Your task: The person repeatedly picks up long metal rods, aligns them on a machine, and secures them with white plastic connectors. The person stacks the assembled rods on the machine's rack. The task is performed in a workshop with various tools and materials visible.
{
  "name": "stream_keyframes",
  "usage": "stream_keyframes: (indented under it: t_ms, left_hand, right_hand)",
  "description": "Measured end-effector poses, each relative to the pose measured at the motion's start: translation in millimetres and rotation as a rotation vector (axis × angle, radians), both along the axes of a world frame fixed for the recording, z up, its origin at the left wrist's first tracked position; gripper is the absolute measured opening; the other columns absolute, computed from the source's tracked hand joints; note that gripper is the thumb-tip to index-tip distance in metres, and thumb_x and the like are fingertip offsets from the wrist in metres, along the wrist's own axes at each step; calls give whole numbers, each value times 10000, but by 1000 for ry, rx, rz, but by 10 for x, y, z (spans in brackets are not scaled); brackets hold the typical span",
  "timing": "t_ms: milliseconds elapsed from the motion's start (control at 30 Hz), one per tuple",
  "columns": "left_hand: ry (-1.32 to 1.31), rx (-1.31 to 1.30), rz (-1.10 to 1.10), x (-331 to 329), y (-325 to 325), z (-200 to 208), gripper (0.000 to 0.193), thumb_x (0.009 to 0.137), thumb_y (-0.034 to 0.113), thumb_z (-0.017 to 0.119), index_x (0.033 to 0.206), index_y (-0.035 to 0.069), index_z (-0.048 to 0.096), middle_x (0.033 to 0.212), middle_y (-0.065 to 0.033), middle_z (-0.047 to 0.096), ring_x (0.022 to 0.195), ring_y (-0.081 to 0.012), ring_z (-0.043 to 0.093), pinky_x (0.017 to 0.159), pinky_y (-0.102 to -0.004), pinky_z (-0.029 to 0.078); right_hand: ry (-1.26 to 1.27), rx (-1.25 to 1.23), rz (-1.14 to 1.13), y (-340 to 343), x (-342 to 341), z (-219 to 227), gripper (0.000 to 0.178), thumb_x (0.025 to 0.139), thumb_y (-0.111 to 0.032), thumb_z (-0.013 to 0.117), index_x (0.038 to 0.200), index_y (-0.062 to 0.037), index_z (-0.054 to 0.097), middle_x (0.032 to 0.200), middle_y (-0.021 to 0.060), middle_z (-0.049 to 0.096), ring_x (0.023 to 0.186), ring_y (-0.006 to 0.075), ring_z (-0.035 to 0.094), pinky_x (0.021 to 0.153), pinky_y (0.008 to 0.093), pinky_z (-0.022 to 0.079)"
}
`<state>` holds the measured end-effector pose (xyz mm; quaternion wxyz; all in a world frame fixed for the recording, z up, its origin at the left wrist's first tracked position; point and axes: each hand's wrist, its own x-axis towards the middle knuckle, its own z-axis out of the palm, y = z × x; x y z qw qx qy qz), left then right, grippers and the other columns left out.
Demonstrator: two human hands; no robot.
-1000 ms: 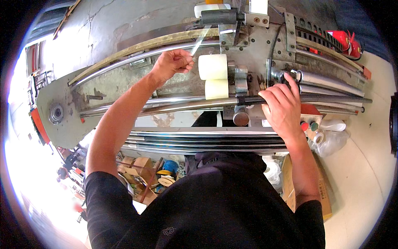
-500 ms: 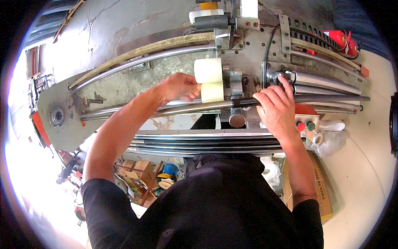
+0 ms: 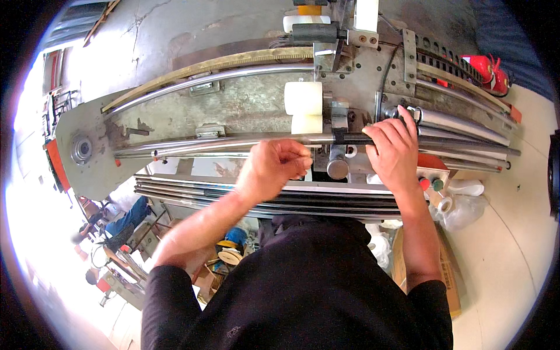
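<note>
Along the rod (image 3: 318, 139) — both hands (image 3: 273, 168) (image 3: 394, 154), black shirt (image 3: 303, 280), pale logo (image 3: 233, 332) (illegible)

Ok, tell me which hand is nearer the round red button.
Right: the right hand is just up-left of the round red button; the left hand is much farther left.
</note>
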<state>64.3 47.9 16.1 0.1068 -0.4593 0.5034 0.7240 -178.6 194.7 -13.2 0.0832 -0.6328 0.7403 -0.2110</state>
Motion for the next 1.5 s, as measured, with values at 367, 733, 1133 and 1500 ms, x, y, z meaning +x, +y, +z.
stream_keyframes:
  t_ms: [367, 733, 1133, 1500]
  left_hand:
    - [-35, -1018, -74, -148, 370, -181, 382, 920, 157, 755, 1287, 131, 652, 799, -104, 760, 695, -250, 753, 629, -357, 578]
    - [108, -1436, -602, -293, -320, 78, 561, 750, 260, 831, 1233, 97, 596, 873, -55, 650, 856, -312, 644, 830, -412, 516]
    - [85, -538, -659, -423, -584, 45, 676, 847, 86, 774, 1349, 62, 322, 723, -144, 684, 704, -298, 674, 675, -400, 490]
    - [148, -697, -646, -371, -498, 205, 612, 885, 6, 718, 1306, 15, 275, 919, -202, 679, 876, -393, 709, 752, -448, 536]
  right_hand:
    - [-21, -32, -14, -65, -42, 128, 278, 668, -2, 713, 934, -85, 717, 909, 47, 680, 936, 246, 646, 1177, 515, 389]
    - [-21, -78, -26, -58, -41, 110, 264, 669, -11, 714, 922, -84, 728, 902, 45, 681, 923, 235, 649, 1165, 500, 404]
    - [-6, -66, -53, -31, -17, 115, 258, 683, -25, 737, 928, -106, 724, 911, 26, 675, 939, 223, 649, 1167, 494, 399]
    - [69, -115, -122, -51, 61, 84, 312, 647, 22, 740, 923, -94, 652, 935, 48, 630, 967, 250, 618, 1149, 512, 403]
